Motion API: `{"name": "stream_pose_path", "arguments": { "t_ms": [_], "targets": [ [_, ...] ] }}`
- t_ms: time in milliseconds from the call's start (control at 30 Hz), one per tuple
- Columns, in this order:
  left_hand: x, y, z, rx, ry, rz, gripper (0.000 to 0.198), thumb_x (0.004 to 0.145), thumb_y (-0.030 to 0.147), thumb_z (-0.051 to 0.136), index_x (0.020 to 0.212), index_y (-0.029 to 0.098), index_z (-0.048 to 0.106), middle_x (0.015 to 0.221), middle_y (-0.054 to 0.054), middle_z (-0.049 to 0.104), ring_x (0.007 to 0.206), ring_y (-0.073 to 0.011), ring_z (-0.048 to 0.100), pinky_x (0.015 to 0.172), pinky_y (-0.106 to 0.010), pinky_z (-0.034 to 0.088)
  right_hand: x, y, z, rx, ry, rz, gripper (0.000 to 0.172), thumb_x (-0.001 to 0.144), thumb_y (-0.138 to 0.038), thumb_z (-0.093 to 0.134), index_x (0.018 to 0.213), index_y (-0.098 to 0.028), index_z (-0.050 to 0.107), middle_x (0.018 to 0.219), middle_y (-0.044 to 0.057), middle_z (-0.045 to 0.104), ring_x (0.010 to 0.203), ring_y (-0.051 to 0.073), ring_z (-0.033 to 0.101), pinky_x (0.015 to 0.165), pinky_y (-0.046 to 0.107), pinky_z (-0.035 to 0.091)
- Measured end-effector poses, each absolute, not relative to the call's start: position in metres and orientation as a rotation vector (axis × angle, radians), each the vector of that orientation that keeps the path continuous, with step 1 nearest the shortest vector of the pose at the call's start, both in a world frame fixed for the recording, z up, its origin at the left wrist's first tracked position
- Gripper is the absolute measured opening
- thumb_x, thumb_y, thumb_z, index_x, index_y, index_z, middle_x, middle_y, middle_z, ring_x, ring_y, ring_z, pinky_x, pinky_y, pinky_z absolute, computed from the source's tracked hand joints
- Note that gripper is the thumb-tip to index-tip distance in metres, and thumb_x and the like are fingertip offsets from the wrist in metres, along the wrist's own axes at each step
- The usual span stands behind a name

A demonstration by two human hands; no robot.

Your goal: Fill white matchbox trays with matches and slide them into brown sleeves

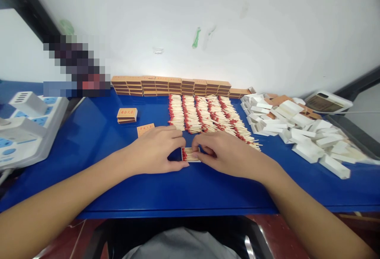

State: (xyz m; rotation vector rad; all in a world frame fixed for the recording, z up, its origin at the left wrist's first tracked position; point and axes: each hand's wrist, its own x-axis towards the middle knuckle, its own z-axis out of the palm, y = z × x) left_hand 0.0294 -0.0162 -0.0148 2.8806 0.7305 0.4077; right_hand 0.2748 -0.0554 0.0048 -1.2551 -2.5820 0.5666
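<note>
A small matchbox tray (185,160) filled with red-tipped matches (189,154) lies on the blue table between my hands. My left hand (160,150) holds the tray at its left end, thumb at the near side and fingers at the far side. The fingers of my right hand (218,150) are pinched together over the tray's right end, at the matches there; their tips partly hide what they grip. Just beyond my left hand lies an orange matchbox sleeve (145,129), partly covered by it. Past both hands, loose matches (204,112) lie in several rows.
Two stacked matchboxes (127,115) stand at the left. A long wall of stacked matchboxes (169,86) runs along the back. White trays (305,136) are heaped at the right, beside a phone (326,103). A power strip (41,132) with plugs occupies the left side.
</note>
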Motion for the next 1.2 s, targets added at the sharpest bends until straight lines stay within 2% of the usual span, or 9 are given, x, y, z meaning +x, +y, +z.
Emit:
{"name": "stream_pose_path", "arguments": {
  "t_ms": [200,433,700,900,1067,1200],
  "targets": [
    [0.029,-0.016,-0.015,2.871,0.704,0.414,0.029,0.095,0.046,0.076,0.095,0.017,0.074,0.091,-0.003,0.069,0.088,-0.0225,0.068,0.075,-0.034,0.045,0.264,-0.057,0.001,-1.273,-2.549,0.571,0.011,0.103,-0.021,0.064,0.092,-0.020,0.067,0.081,-0.001,0.067,0.073,0.015,0.058,0.065,0.028,0.033],
    [0.029,-0.016,-0.014,2.867,0.712,0.470,0.028,0.094,0.046,0.077,0.096,0.018,0.073,0.091,-0.003,0.069,0.086,-0.0219,0.067,0.077,-0.035,0.047,0.276,-0.052,0.007,-1.336,-2.452,0.482,0.006,0.099,-0.017,0.064,0.095,-0.021,0.067,0.071,-0.005,0.057,0.062,0.012,0.049,0.063,0.027,0.032],
    [0.029,-0.015,-0.012,2.798,0.828,0.404,0.032,0.094,0.050,0.076,0.096,0.018,0.074,0.089,-0.003,0.069,0.086,-0.0226,0.067,0.075,-0.035,0.048,0.299,-0.041,0.015,-1.438,-2.264,0.336,0.016,0.103,-0.032,0.062,0.092,-0.022,0.068,0.058,-0.007,0.047,0.053,0.013,0.044,0.056,0.027,0.030],
    [0.031,-0.017,-0.018,2.817,0.804,0.456,0.032,0.095,0.049,0.075,0.098,0.017,0.074,0.090,-0.004,0.070,0.087,-0.0231,0.067,0.078,-0.037,0.050,0.333,-0.030,0.028,-1.547,-2.075,0.059,0.020,0.100,-0.036,0.063,0.086,-0.023,0.068,0.054,-0.006,0.045,0.050,0.014,0.044,0.056,0.028,0.030],
    [0.032,-0.018,-0.020,2.824,0.793,0.469,0.033,0.095,0.050,0.073,0.100,0.017,0.074,0.089,-0.005,0.071,0.085,-0.0232,0.067,0.075,-0.037,0.050,0.388,-0.019,0.041,-1.932,-1.810,-0.179,0.019,0.094,-0.039,0.066,0.087,-0.023,0.072,0.062,0.001,0.062,0.058,0.019,0.054,0.061,0.032,0.035],
    [0.031,-0.016,-0.020,2.812,0.821,0.457,0.032,0.095,0.050,0.072,0.099,0.018,0.074,0.090,-0.005,0.071,0.086,-0.0232,0.067,0.077,-0.038,0.051,0.429,-0.011,0.040,-2.230,-1.618,-0.198,0.017,0.091,-0.036,0.065,0.088,-0.021,0.075,0.083,0.011,0.075,0.073,0.024,0.062,0.065,0.035,0.037]
  ]
}}
